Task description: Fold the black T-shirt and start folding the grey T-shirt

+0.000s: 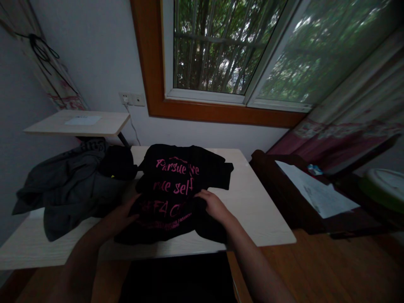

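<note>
A black T-shirt (170,198) with pink lettering lies spread on a pale wooden table (252,210), its fabric wrinkled and partly folded over. My left hand (125,213) grips its left side, thumb and fingers apart across the edge of the cloth. On the right side, my right hand (215,205) has its fingers bent over the fabric and holds it near the lower part. Some fingertips of both hands are hidden in the dark cloth.
Grey clothing (72,181) and a black garment (118,162) are heaped at the table's left. Above them juts a small raised shelf (110,123) with a paper (82,120). Brown furniture (268,172) bearing a white sheet (315,189) stands right. A window (217,50) is behind.
</note>
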Demonstrator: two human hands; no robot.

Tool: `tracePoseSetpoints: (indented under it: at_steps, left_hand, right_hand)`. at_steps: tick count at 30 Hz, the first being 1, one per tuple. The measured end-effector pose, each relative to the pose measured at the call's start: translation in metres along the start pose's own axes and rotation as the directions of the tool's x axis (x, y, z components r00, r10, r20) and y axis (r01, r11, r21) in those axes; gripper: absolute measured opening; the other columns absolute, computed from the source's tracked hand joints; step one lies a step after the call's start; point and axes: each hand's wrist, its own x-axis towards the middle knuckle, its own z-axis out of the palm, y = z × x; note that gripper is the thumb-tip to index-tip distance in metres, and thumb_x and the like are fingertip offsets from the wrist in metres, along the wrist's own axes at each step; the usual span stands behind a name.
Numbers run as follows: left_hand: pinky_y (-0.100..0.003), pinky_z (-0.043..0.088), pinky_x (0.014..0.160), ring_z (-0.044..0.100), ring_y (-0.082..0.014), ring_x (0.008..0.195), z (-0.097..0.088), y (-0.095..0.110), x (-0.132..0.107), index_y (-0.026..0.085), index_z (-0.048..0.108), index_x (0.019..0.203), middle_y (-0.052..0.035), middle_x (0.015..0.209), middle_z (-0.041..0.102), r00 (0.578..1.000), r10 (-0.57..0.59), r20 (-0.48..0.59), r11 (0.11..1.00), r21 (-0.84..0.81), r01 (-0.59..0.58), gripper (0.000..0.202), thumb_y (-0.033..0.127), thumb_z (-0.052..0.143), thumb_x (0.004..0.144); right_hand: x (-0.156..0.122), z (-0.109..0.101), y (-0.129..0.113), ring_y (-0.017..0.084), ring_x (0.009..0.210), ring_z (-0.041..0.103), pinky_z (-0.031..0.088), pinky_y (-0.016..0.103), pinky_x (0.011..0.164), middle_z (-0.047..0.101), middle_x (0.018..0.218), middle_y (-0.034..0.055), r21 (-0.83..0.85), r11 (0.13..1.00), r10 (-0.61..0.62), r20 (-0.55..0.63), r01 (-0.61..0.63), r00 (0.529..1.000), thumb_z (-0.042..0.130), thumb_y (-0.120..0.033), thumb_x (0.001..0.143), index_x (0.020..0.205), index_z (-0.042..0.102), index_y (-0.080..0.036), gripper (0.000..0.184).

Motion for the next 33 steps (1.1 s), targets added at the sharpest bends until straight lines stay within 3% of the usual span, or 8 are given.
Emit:
tracePoseSetpoints:
  at_steps: [7,9,11,14,18,22,28,33]
  left_hand:
    - [-0.039,0.046,0.109,0.063,-0.0277,0.125,-0.010,0.022,-0.029,0.029,0.066,0.134,-0.0030,0.138,0.067,0.963,-0.005,0.269,1.000,0.019,0.000,0.050,0.040,0.059,0.086]
    - [-0.035,0.053,0.094,0.072,-0.0259,0.104,-0.010,0.032,-0.034,0.029,0.076,0.117,-0.0027,0.116,0.077,0.925,-0.020,0.379,0.999,0.048,0.002,0.039,0.049,0.057,0.089]
    - [-0.031,0.054,0.070,0.072,-0.0232,0.076,-0.010,0.040,-0.035,0.025,0.079,0.099,-0.0037,0.088,0.078,0.899,-0.093,0.427,0.993,0.109,0.050,0.047,0.062,0.051,0.091]
    - [-0.030,0.051,0.065,0.069,-0.0215,0.070,-0.016,0.045,-0.027,0.022,0.078,0.088,-0.0043,0.080,0.075,0.938,-0.070,0.340,0.988,0.152,0.019,0.057,0.068,0.045,0.092]
    - [-0.034,0.051,0.095,0.068,-0.0226,0.106,-0.017,0.051,-0.003,0.028,0.074,0.117,-0.0047,0.119,0.073,0.979,0.182,0.087,0.969,0.154,-0.194,0.042,0.055,0.048,0.098]
    - [-0.040,0.047,0.105,0.061,-0.0238,0.116,0.005,0.065,0.027,0.025,0.072,0.123,-0.0082,0.125,0.067,0.943,0.333,-0.016,0.906,0.284,-0.315,0.037,0.042,0.047,0.100]
    - [-0.044,0.047,0.100,0.056,-0.0284,0.115,0.041,0.072,0.051,0.021,0.070,0.124,-0.0124,0.124,0.064,0.954,0.294,-0.059,0.840,0.492,-0.228,0.034,0.032,0.051,0.097]
    - [-0.041,0.047,0.098,0.058,-0.0271,0.110,0.037,0.065,0.044,0.022,0.071,0.116,-0.0113,0.118,0.065,0.963,0.262,-0.063,0.841,0.505,-0.196,0.031,0.032,0.048,0.098]
  right_hand:
    - [-0.032,-0.047,0.010,0.019,0.076,0.063,0.046,0.028,0.073,0.068,0.079,0.0031,0.080,0.992,0.100,0.020,-0.101,0.995,0.055,-0.007,0.069,0.072,0.069,-0.018,0.018]
    - [-0.045,-0.062,0.009,0.019,0.073,0.062,0.045,0.027,0.069,0.067,0.074,0.0019,0.116,0.977,0.167,0.088,-0.177,0.982,0.056,-0.011,0.070,0.067,0.067,-0.018,0.014]
    - [-0.055,-0.075,0.006,0.020,0.076,0.064,0.047,0.028,0.069,0.069,0.076,0.0017,0.161,0.955,0.217,0.190,-0.248,0.958,0.054,-0.012,0.071,0.071,0.071,-0.018,0.018]
    - [-0.066,-0.094,0.005,0.021,0.087,0.067,0.051,0.030,0.079,0.074,0.092,0.0021,0.179,0.944,0.230,0.249,-0.278,0.941,0.051,-0.012,0.074,0.098,0.078,-0.021,0.037]
    - [-0.060,-0.109,0.010,0.021,0.089,0.067,0.052,0.035,0.085,0.074,0.099,0.0042,0.087,0.967,0.240,0.026,-0.241,0.970,0.051,-0.020,0.086,0.125,0.071,-0.023,0.044]
    - [-0.033,-0.095,0.014,0.023,0.103,0.066,0.051,0.040,0.096,0.072,0.110,0.0086,-0.037,0.984,0.162,-0.209,-0.173,0.965,0.050,-0.026,0.096,0.120,0.073,-0.021,0.034]
    - [0.003,-0.039,0.014,0.025,0.119,0.059,0.046,0.043,0.107,0.065,0.127,0.0089,-0.197,0.980,-0.047,-0.066,0.033,0.997,0.062,-0.026,0.095,0.124,0.070,-0.025,0.030]
    - [0.004,-0.023,0.018,0.026,0.107,0.057,0.048,0.043,0.096,0.064,0.120,0.0093,-0.405,0.914,0.010,-0.034,-0.023,0.999,0.069,-0.032,0.092,0.117,0.071,-0.024,0.026]
